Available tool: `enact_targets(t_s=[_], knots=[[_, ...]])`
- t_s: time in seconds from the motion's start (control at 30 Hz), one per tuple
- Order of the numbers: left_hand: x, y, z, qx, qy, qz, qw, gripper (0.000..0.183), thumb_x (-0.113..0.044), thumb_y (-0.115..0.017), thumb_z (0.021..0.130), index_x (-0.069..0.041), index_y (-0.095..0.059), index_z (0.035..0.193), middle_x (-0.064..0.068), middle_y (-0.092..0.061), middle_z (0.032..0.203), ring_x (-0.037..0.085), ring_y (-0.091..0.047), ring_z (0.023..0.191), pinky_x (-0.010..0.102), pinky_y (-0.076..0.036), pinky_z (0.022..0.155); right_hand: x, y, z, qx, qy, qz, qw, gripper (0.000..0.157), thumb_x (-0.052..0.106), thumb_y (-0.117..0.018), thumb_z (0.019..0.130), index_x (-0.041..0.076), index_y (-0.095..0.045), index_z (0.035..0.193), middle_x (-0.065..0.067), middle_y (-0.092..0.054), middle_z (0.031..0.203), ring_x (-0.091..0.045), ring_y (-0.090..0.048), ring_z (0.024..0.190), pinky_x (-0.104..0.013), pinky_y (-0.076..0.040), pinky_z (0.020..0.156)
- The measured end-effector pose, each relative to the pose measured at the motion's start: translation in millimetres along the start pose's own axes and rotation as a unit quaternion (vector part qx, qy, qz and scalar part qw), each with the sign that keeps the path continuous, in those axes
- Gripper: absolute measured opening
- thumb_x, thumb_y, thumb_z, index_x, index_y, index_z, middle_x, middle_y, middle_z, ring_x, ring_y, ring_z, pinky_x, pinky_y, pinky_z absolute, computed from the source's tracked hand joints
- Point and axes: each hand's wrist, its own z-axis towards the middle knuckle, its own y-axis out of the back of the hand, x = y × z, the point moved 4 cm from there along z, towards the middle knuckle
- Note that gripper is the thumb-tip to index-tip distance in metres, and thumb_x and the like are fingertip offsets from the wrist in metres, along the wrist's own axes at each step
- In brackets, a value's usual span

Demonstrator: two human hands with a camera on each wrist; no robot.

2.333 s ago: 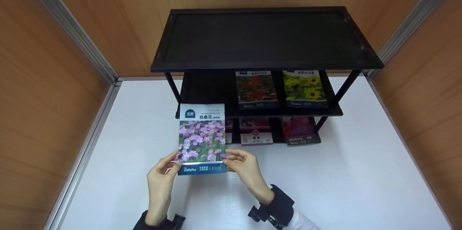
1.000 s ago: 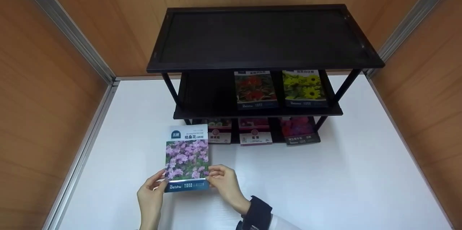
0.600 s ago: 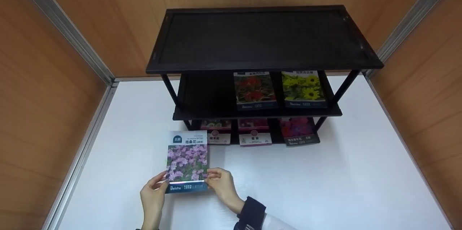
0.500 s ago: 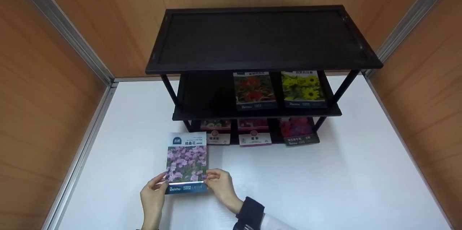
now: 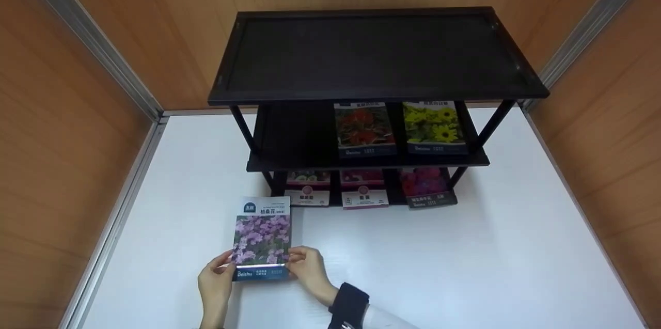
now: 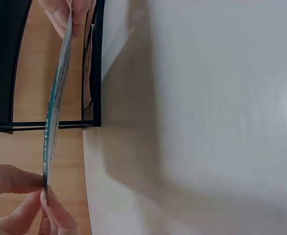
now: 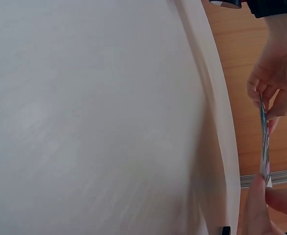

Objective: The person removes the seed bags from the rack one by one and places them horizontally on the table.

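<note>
A seed packet (image 5: 262, 238) with pink-purple flowers and a blue bottom band is held up over the white table, left of the rack's front. My left hand (image 5: 216, 283) pinches its lower left edge between thumb and fingers. On the opposite edge, my right hand (image 5: 309, 271) pinches the lower right. Seen edge-on in the left wrist view, the packet (image 6: 56, 105) bows slightly between the two hands. The right wrist view also catches its thin edge (image 7: 265, 142), with fingers at both ends.
A black rack (image 5: 377, 55) stands at the back. Its middle shelf bears a red-flower packet (image 5: 364, 130) and a yellow-flower packet (image 5: 436, 127). Below lie several more, including a dark-banded packet (image 5: 428, 188) at the right. Wood-look panels (image 5: 72, 127) wall in the white table (image 5: 439, 267).
Both hands have brought the flower packet back from the rack, down and to the left, uncovering the lower left packet. Their pinch on it stays the same.
</note>
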Motion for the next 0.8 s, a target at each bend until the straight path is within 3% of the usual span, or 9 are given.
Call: enact_targets(t_s=[0.23, 0.4, 0.57, 0.8], knots=[[5.9, -1.7, 0.7, 0.002, 0.001, 0.011, 0.9999, 0.026, -0.001, -0.057, 0.074, -0.005, -0.065, 0.099, 0.012, -0.06, 0.088, 0.019, -0.049, 0.072, 0.022, -0.04, 0.049, -6.9, -4.7, 0.4, 0.016, -0.008, -0.019, 1.0, 0.029, -0.009, -0.06, 0.07, -0.01, -0.058, 0.099, -0.006, -0.057, 0.074, -0.007, -0.054, 0.058, -0.025, -0.051, 0.054], [0.8, 0.9, -3.6, 0.017, 0.005, 0.028, 0.9994, 0.026, -0.003, -0.057, 0.076, 0.0, -0.063, 0.101, 0.013, -0.06, 0.088, 0.017, -0.049, 0.069, 0.021, -0.039, 0.048, -11.2, -6.6, -0.1, 0.02, -0.014, -0.026, 0.999, 0.029, -0.01, -0.06, 0.07, -0.01, -0.059, 0.099, -0.008, -0.057, 0.073, -0.006, -0.053, 0.057, -0.023, -0.05, 0.053], [-24.8, 15.9, -16.8, 0.052, 0.021, 0.024, 0.9982, 0.028, -0.002, -0.056, 0.076, 0.006, -0.06, 0.103, 0.016, -0.059, 0.086, 0.017, -0.05, 0.067, 0.022, -0.04, 0.049, -14.3, -8.0, -0.5, 0.027, -0.017, -0.033, 0.999, 0.029, -0.011, -0.059, 0.07, -0.012, -0.058, 0.098, -0.007, -0.056, 0.072, -0.006, -0.053, 0.057, -0.022, -0.05, 0.053], [-56.5, 31.2, -35.8, 0.067, 0.033, 0.016, 0.9971, 0.028, 0.001, -0.053, 0.075, 0.01, -0.059, 0.102, 0.017, -0.058, 0.085, 0.017, -0.049, 0.066, 0.024, -0.041, 0.044, -16.9, -9.2, 0.9, 0.027, -0.007, -0.047, 0.999, 0.03, -0.014, -0.06, 0.068, -0.013, -0.059, 0.098, -0.001, -0.054, 0.067, -0.005, -0.052, 0.055, -0.02, -0.049, 0.051]])
